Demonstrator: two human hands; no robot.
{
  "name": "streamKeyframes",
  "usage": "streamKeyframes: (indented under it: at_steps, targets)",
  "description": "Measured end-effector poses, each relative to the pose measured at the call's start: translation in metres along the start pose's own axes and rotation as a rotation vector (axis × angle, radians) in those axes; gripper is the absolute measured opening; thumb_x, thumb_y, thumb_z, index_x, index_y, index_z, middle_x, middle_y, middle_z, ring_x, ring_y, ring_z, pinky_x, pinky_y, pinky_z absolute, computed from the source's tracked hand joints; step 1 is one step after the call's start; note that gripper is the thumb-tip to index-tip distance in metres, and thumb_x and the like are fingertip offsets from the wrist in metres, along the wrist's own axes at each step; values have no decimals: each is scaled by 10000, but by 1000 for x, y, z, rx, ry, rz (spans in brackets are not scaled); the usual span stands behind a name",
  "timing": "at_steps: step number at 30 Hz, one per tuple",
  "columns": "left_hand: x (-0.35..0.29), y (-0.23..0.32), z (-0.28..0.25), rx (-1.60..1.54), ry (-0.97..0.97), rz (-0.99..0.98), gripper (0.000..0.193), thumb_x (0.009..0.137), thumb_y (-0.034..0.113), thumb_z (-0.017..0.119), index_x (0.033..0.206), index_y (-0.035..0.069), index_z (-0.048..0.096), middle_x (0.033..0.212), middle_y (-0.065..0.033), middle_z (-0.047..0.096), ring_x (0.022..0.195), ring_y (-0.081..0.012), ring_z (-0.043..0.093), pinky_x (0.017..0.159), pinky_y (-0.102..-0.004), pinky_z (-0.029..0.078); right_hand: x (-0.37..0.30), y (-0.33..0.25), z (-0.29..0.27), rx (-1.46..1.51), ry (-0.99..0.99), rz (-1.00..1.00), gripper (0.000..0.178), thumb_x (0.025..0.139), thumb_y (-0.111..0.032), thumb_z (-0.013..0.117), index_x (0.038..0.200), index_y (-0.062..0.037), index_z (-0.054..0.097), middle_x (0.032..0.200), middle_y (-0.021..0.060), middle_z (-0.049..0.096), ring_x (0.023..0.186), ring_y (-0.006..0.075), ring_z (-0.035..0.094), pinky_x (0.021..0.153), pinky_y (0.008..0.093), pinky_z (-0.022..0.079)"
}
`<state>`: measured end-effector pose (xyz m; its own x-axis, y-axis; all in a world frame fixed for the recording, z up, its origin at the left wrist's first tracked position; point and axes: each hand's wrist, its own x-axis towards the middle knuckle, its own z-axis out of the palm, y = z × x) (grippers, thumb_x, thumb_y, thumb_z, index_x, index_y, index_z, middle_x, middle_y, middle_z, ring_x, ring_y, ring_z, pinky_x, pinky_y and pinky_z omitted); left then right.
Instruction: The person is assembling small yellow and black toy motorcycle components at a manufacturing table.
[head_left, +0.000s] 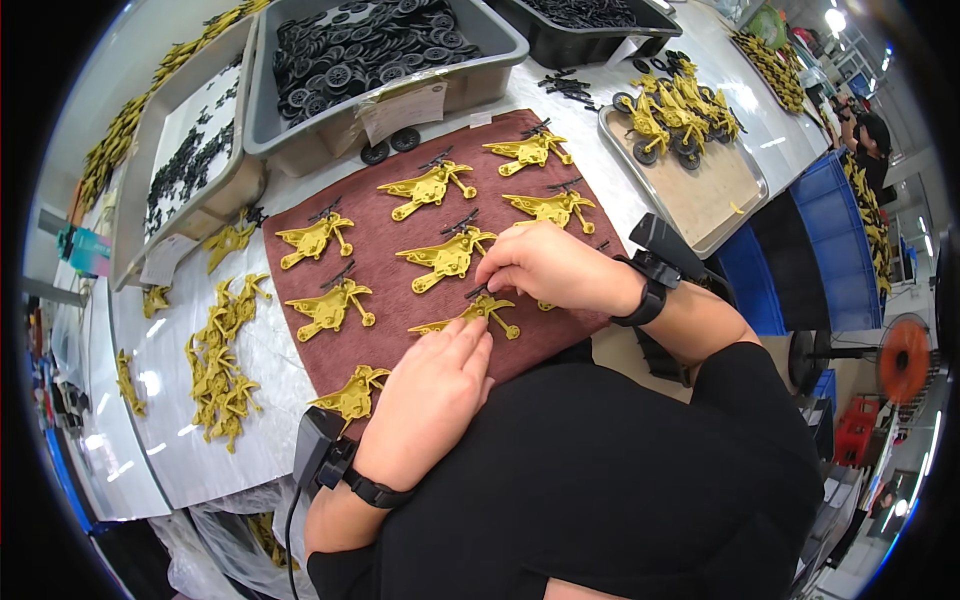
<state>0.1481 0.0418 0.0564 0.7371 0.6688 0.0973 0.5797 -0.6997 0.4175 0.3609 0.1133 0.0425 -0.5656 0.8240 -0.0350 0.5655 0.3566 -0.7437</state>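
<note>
Loose yellow bodies (215, 355) are lying at left. On the cloth (375, 242), the lowest body (352, 397) is showing no black fitting; most others are carrying one, all lacking wheels. My left hand (428, 383) is covering the middle body's (489, 308) end; whether it's gripping, I can't tell. My right hand (562, 268) is pinching a black fitting (475, 292) there, half hiding another body. Farther right, wheeled bodies (682, 112) are sitting on a tray (700, 205).

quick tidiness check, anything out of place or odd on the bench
Two black wheels sit outside the grey bin that holds a heap of them, and small black parts lie loose beside the black bin. Both may be strays; nothing looks clearly damaged.
</note>
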Motion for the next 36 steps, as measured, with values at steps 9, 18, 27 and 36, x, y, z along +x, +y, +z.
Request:
streamKeyframes:
  at_steps: [9,18,27,36]
  targets:
    - [-12,-5,4,-100,-91,-44,387,838,145,600,1165,-57,551,1315,-155,495,1257,-289,444,1031,-386,384,10,2,20,-282,-4,-174,78,787,-80,639,849,-38,662,831,111,615,777,298,612,678,373,489]
    - [-10,-5,5,-88,-100,-63,399,838,143,594,1181,-53,542,1319,-155,493,1244,-287,457,1032,-380,387,11,-14,25,-578,-2,-268,143,718,-87,595,837,-22,550,818,105,566,801,274,591,705,356,492]
    - [-9,-7,6,-95,-80,-50,405,834,136,597,1188,-52,539,1314,-154,497,1238,-294,461,1027,-372,390,9,-9,26,-570,44,-299,83,751,-99,565,805,-41,542,816,83,538,834,264,558,708,365,468]
    - [-13,-7,7,-108,-87,-36,389,832,140,607,1163,-57,554,1315,-154,498,1236,-291,465,1020,-368,402,15,24,-25,-368,380,-169,151,775,-22,589,905,-51,660,797,117,644,778,290,622,709,372,497]
